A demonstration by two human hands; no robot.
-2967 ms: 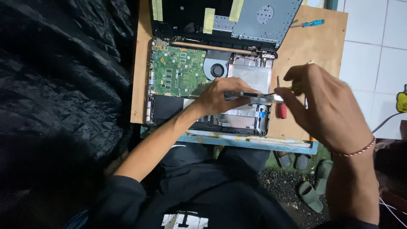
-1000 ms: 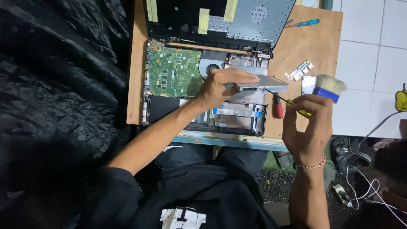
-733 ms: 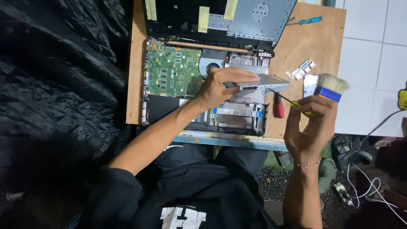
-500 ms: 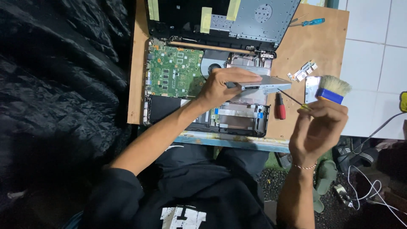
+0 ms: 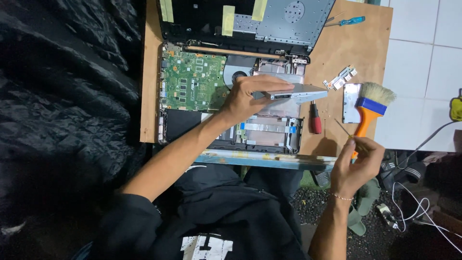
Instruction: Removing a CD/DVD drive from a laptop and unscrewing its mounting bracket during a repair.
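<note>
right hand (image 5: 355, 166) near the board's (image 5: 346, 53) front edge, fingertips pinched on a thin screwdriver (image 5: 344, 129); beside it a brush (image 5: 370, 108); farther in, left hand (image 5: 250, 96) fingers clamped on a flat silver drive (image 5: 301, 93) over the open laptop (image 5: 231, 96)

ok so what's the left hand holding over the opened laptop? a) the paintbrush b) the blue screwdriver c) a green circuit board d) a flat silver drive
d: the left hand grips a flat silver drive above the opened laptop, while the paintbrush and blue screwdriver lie on the wooden board.
</note>
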